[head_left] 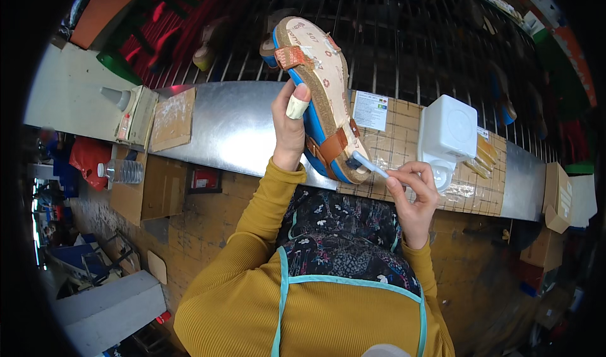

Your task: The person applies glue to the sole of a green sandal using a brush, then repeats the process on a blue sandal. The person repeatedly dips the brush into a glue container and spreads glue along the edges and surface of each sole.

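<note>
My left hand (pixel 290 120) grips a shoe last with a sandal upper on it (pixel 325 82) by its blue side. A pale wrap covers the thumb. The sole side faces up, showing a light insole board with a cork-coloured edge and brown straps folded over it. In my right hand (pixel 413 196), a light-blue handled brush (pixel 372 165) is pinched between thumb and fingers. Its dark tip touches the sole near the lower end. Close to my right hand stands a white plastic container (pixel 449 130) with a rounded opening at its base.
A metal ledge (pixel 224 120) runs across in front of me, with cardboard (pixel 394 146) on it. Beyond lies a rack of metal bars (pixel 398 60) bearing more shoes. A cardboard box (pixel 558 196) stands far right. At left are a plastic bottle (pixel 123 171) and a cardboard piece (pixel 172 120).
</note>
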`<action>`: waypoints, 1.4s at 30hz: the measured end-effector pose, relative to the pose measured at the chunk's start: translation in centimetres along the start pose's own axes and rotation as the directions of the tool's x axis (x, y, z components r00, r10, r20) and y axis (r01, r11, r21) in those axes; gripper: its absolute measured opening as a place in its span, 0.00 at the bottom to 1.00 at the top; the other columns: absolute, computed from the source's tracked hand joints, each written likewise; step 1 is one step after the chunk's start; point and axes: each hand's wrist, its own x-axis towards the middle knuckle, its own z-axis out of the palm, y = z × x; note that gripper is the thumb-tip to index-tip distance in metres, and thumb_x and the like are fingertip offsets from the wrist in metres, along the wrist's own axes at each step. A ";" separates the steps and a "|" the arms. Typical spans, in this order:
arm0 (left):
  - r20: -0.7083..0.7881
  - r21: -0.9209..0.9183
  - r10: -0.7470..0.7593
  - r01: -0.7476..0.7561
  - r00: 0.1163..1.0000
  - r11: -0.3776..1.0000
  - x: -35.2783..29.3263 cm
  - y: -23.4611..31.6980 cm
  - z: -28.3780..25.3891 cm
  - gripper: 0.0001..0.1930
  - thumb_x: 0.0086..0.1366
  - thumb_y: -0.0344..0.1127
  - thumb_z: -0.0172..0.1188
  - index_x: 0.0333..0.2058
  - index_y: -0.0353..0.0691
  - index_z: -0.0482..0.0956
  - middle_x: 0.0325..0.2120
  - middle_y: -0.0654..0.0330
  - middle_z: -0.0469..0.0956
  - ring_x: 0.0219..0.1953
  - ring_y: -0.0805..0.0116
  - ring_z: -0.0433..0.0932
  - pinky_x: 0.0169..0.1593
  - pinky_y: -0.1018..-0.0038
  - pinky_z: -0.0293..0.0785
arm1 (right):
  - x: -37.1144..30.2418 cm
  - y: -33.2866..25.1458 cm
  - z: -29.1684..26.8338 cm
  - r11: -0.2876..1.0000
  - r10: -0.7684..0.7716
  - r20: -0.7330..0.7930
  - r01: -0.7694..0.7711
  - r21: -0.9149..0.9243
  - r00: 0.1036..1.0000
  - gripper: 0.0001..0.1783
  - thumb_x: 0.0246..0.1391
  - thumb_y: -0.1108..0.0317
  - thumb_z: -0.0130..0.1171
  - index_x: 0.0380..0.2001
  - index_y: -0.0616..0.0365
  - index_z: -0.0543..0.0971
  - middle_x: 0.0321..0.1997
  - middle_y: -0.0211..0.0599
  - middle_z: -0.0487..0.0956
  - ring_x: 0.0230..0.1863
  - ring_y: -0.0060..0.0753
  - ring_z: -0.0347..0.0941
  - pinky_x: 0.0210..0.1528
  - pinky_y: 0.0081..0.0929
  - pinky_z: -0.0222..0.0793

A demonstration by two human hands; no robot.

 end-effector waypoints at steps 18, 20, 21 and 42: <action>-0.006 -0.214 -0.159 0.154 0.987 0.965 1.0 -0.2 0.7 0.36 0.64 0.64 0.51 0.51 0.31 0.73 0.41 0.52 0.79 0.44 0.68 0.80 0.47 0.74 0.77 | -0.4 0.4 0.4 0.914 -0.295 -0.073 0.259 -0.314 0.953 0.13 0.40 0.74 0.73 0.33 0.53 0.87 0.39 0.33 0.74 0.38 0.26 0.70 0.42 0.22 0.63; 0.054 -0.205 -0.159 0.167 0.986 0.964 1.3 0.1 0.6 0.39 0.63 0.66 0.49 0.55 0.33 0.69 0.44 0.49 0.78 0.46 0.64 0.80 0.48 0.71 0.80 | -0.6 0.4 0.1 0.893 -0.371 -0.067 0.336 -0.298 0.926 0.14 0.39 0.74 0.74 0.34 0.52 0.87 0.39 0.33 0.74 0.39 0.29 0.69 0.41 0.21 0.63; 0.071 -0.215 -0.162 0.174 0.984 0.961 1.4 0.6 1.0 0.40 0.63 0.67 0.49 0.56 0.33 0.68 0.45 0.49 0.77 0.46 0.64 0.80 0.48 0.71 0.80 | -0.6 0.5 0.0 0.905 -0.372 -0.088 0.340 -0.255 0.924 0.14 0.39 0.74 0.74 0.34 0.52 0.87 0.39 0.32 0.74 0.40 0.29 0.69 0.41 0.22 0.63; 0.199 -0.388 -0.295 0.351 0.935 0.852 1.7 -0.8 -0.2 0.40 0.62 0.68 0.49 0.58 0.36 0.67 0.47 0.52 0.78 0.47 0.68 0.81 0.47 0.73 0.82 | -0.7 -0.1 0.8 0.766 -0.538 -0.068 0.453 -0.456 0.840 0.21 0.34 0.69 0.77 0.37 0.45 0.87 0.41 0.28 0.72 0.35 0.24 0.70 0.51 0.30 0.47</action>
